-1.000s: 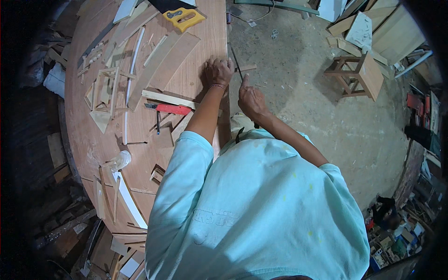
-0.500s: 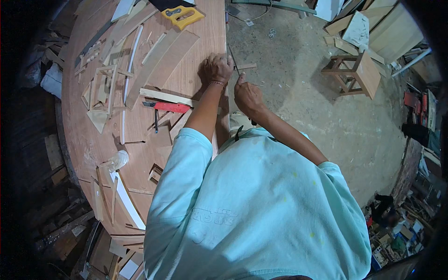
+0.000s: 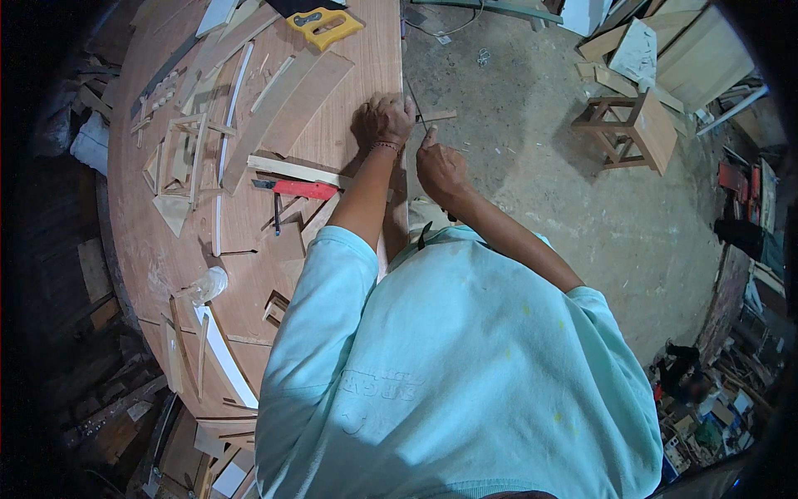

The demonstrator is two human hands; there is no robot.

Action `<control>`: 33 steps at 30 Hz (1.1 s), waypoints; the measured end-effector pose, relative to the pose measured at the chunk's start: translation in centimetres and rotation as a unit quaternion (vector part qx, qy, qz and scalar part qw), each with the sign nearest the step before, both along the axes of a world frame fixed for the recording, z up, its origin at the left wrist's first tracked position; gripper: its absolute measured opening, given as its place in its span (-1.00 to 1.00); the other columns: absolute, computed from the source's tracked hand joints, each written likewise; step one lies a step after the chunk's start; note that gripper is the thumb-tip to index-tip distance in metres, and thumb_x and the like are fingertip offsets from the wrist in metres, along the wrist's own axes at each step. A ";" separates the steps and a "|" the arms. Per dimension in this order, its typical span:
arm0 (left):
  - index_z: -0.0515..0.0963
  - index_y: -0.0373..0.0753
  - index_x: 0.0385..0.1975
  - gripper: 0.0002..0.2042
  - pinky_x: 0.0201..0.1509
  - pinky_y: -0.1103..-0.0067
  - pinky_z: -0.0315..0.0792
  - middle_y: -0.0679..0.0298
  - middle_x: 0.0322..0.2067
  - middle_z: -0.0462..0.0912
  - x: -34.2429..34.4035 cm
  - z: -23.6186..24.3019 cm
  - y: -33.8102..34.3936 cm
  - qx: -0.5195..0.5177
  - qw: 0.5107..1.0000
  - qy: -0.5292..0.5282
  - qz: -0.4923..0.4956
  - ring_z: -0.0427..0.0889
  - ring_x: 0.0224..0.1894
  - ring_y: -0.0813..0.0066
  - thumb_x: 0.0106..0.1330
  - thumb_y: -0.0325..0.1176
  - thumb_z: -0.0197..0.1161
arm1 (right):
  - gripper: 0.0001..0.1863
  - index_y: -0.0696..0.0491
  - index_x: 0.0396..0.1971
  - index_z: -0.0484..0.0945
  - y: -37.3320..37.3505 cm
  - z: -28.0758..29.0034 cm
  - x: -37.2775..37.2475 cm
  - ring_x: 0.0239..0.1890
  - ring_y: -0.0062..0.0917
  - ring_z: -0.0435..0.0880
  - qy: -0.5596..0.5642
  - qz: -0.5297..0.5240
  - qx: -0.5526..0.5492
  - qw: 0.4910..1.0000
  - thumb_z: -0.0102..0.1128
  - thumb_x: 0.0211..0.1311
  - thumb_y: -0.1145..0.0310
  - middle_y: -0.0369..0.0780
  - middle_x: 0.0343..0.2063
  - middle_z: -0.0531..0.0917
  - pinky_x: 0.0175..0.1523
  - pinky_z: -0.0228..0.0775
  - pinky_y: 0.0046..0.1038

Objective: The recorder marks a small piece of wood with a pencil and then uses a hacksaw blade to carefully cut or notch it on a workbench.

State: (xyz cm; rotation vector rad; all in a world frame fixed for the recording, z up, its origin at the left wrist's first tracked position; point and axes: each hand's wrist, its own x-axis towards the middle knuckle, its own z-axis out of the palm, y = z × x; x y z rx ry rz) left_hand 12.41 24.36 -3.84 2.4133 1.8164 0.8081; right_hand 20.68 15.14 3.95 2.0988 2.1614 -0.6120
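Note:
My left hand (image 3: 382,121) is curled over the right edge of the big wooden workbench (image 3: 249,249). It pins a small wooden strip (image 3: 440,116) that sticks out past the edge. Just to the right and a little nearer me, my right hand (image 3: 439,165) pinches a thin dark tool (image 3: 416,101). The tool slants up across the strip, close to the fingers of my left hand. My pale green shirt hides the bench edge below my arms.
On the bench lie curved wooden slats (image 3: 287,108), a small wooden frame (image 3: 179,158), a red-handled tool (image 3: 303,190), a yellow saw handle (image 3: 326,25) and a plastic bottle (image 3: 204,287). A wooden stool (image 3: 636,129) and stacked boards (image 3: 690,58) stand on the dusty concrete floor to the right.
Both hands have crept slightly farther along the bench edge, away from me. The thin tool stays against the strip.

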 end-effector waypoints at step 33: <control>0.45 -0.22 -0.66 -0.72 -0.37 0.42 0.30 0.16 -0.56 0.47 0.2 0.5 -0.2 -0.029 0.999 -0.008 0.026 0.43 -0.45 0.23 0.01 -0.14 -0.06 | -0.53 0.48 -0.12 0.01 0.0 -0.2 0.1 -0.56 -0.17 0.50 0.067 -0.021 0.014 0.997 -0.25 -0.08 0.56 0.06 -0.64 0.47 -0.51 0.33 -0.29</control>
